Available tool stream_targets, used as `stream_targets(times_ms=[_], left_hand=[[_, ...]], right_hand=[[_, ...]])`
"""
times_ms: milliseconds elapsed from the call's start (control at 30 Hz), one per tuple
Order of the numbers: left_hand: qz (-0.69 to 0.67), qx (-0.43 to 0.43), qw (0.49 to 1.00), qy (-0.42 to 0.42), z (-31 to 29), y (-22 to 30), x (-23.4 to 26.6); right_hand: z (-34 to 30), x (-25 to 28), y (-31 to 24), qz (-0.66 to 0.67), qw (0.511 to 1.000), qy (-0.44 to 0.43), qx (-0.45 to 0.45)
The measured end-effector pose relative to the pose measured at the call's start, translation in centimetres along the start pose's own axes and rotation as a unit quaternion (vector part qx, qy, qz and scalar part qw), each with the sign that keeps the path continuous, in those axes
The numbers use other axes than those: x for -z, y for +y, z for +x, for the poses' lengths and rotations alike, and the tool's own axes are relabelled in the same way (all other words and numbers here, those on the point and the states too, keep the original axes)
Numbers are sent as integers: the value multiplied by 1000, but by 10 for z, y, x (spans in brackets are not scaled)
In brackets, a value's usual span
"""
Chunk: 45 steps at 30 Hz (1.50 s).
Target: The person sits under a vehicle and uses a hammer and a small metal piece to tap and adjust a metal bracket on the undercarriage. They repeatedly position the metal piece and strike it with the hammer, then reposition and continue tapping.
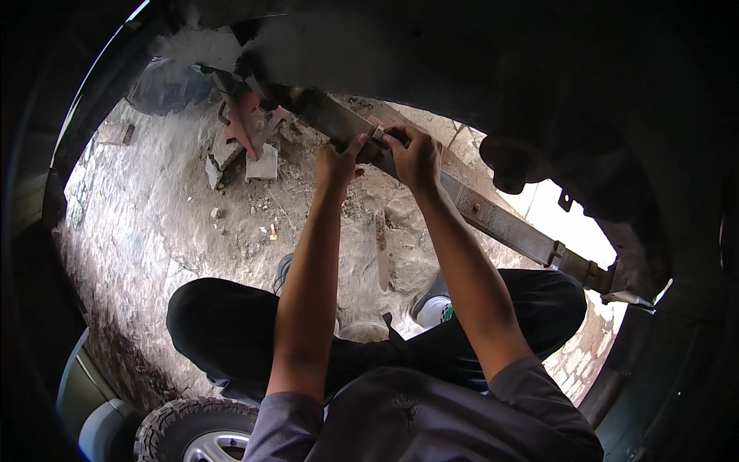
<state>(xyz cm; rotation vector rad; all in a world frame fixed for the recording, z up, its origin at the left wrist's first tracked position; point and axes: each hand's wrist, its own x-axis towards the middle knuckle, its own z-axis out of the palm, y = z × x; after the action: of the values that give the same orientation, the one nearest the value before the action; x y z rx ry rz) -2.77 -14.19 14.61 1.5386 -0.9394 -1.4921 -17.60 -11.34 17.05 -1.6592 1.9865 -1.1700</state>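
A long grey metal bar (pixel 500 219) slants from the upper left down to the right, in front of my legs. My left hand (pixel 336 165) is closed on its near edge, thumb up against a small light-coloured block-like piece (pixel 376 132) on top. My right hand (pixel 418 158) bends over the bar just to the right, and its thumb and forefinger pinch at this same piece. The fingertips partly cover the piece, so its exact kind is unclear. My fingers under the bar are mostly hidden.
Dark vehicle bodywork (pixel 369 54) arches overhead. Beyond the bar's left end stands a red metal stand-like part (pixel 243 123) by broken blocks (pixel 263 163). A flat strip (pixel 381 250) lies on the dirt between my feet. A tyre (pixel 173 431) is at lower left.
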Motion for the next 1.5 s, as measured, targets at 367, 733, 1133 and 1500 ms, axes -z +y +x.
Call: stream_targets(times_ms=[367, 733, 1133, 1500], left_hand=[[22, -13, 1000, -15, 11, -3, 4], [128, -63, 988, 59, 30, -30, 2], [2, -54, 998, 33, 29, -34, -4], [70, -35, 997, 14, 19, -24, -2]], right_hand=[[8, -6, -2, 18, 1000, 14, 3], [8, -9, -5, -19, 1000, 9, 10], [15, -9, -8, -42, 999, 1, -18], [12, -4, -2, -26, 1000, 4, -16]])
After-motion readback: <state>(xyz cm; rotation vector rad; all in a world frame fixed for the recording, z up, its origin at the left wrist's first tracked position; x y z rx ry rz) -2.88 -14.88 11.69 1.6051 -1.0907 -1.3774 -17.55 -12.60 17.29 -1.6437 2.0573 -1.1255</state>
